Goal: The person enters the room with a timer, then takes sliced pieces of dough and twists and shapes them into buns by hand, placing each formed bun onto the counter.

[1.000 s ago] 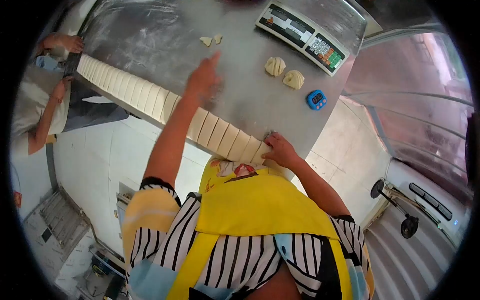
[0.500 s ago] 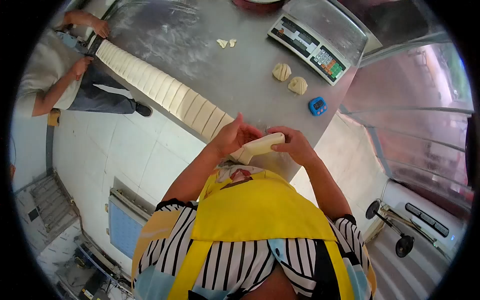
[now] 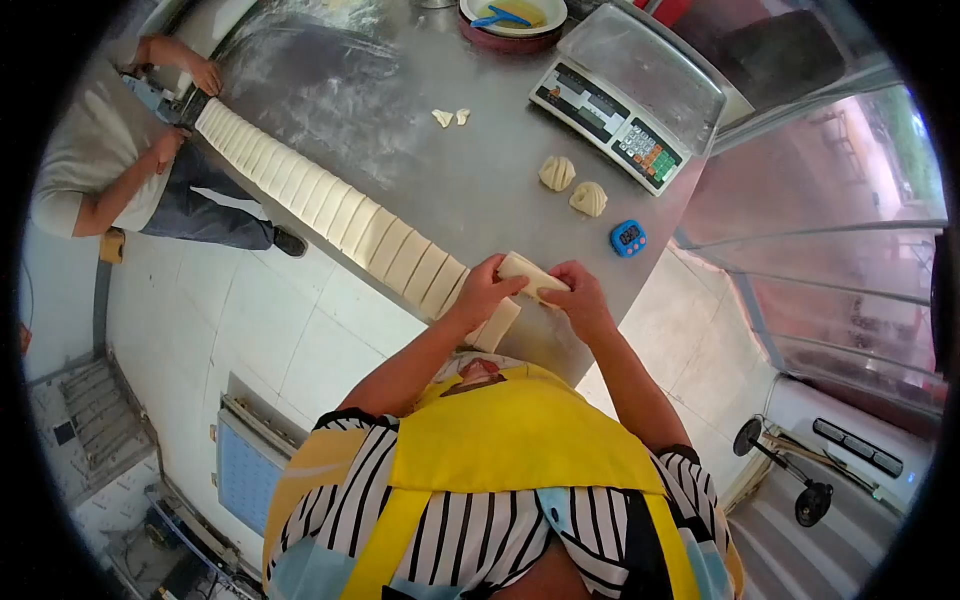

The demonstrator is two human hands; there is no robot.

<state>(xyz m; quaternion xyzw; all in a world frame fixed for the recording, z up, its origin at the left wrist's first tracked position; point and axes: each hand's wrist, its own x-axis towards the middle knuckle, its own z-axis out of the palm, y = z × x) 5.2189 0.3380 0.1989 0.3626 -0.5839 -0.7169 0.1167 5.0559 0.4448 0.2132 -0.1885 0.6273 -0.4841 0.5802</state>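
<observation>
Metal, grey and smeared with white powder [image 3: 335, 55] toward the far side, forms the worktop [image 3: 450, 185]; pale tiled floor [image 3: 310, 290] shows below it. On it I note a scale [image 3: 615, 118], a blue timer [image 3: 628, 238] near the right edge, two twisted dough pieces [image 3: 588, 199] side by side and two small scraps [image 3: 442, 118]. Cut dough strips [image 3: 335, 205] lie in a row along the near edge, up to a co-worker [image 3: 112, 165] at the left end. By the row's near end, the left hand [image 3: 488, 292] grips one end of a dough slab [image 3: 528, 273]; the right hand [image 3: 583, 297] grips the other. The slab spans between both; whether it touches the worktop, I cannot tell.
</observation>
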